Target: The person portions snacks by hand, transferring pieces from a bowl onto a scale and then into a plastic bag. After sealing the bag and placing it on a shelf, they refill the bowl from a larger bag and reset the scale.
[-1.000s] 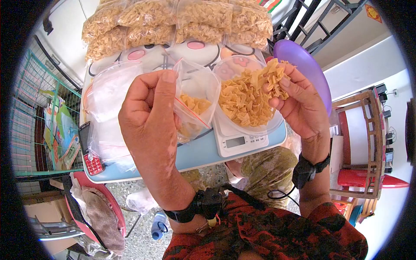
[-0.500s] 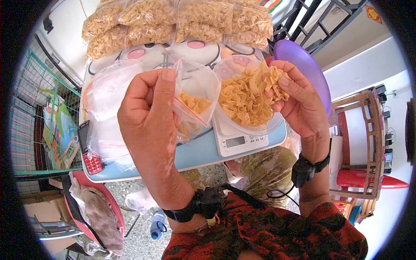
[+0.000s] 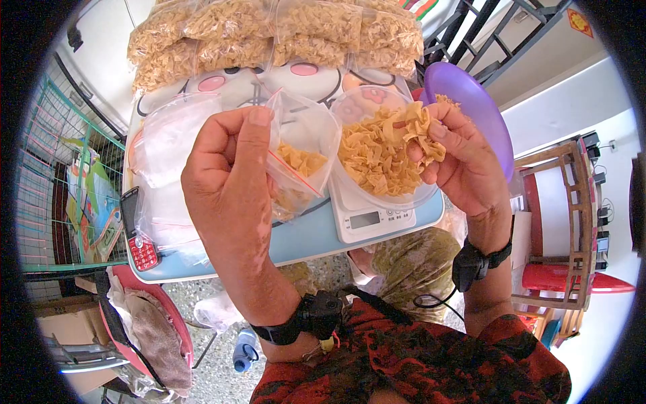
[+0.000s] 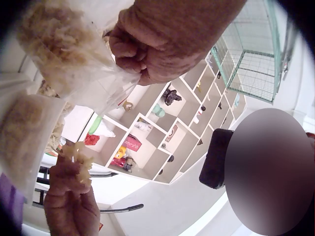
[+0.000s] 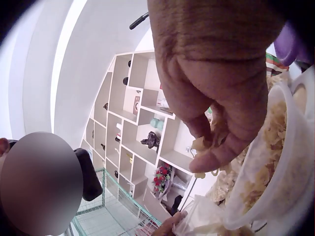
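My left hand (image 3: pixel 232 182) pinches the edge of a clear zip bag (image 3: pixel 323 131) with a red seal line, its mouth spread apart. Some pale yellow dried flakes (image 3: pixel 301 160) lie inside the bag. My right hand (image 3: pixel 471 161) holds a small clump of the same flakes (image 3: pixel 418 131) between thumb and fingers, over the right side of a translucent bowl (image 3: pixel 425 195). Loose flakes heap in that bowl, which sits on a white kitchen scale (image 3: pixel 377 229). In the right wrist view, bits of flake (image 5: pixel 199 145) poke out between the fingertips.
Filled flake bags (image 3: pixel 229 23) line the far side of the table (image 3: pixel 303 236). Flat clear bags (image 3: pixel 175 141) lie at left, beside a red-and-black keypad phone (image 3: pixel 140 236). A purple basin (image 3: pixel 484 101) with flakes stands behind my right hand. A green wire cage (image 3: pixel 54 195) is at far left.
My right hand has shifted slightly and turned its clump, which now looks smaller. Flakes in the purple basin have come into sight behind it. The left hand and bag stay nearly still.
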A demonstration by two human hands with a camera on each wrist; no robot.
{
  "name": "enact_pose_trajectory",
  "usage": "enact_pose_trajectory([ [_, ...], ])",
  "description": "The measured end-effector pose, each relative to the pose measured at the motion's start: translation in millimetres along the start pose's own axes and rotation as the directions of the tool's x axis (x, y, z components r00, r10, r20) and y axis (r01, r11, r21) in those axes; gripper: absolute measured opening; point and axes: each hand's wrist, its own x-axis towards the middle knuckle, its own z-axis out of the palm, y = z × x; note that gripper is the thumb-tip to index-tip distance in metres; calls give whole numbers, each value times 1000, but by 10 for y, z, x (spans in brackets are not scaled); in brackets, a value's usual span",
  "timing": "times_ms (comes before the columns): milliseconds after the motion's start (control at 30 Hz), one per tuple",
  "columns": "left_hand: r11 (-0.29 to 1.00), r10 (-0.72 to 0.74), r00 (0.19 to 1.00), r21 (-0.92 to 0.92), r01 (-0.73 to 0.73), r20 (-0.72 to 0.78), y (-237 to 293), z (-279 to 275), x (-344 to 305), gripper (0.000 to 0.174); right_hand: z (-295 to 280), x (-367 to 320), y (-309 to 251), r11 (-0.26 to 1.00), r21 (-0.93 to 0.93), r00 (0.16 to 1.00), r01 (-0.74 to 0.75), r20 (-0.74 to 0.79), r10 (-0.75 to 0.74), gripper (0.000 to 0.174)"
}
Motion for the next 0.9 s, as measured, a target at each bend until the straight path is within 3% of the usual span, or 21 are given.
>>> enact_pose_trajectory([
  [900, 999, -2, 998, -35, 4, 59, -2, -26, 1, 14, 11, -6, 32, 1000, 17, 1000, -6, -4, 6, 21],
])
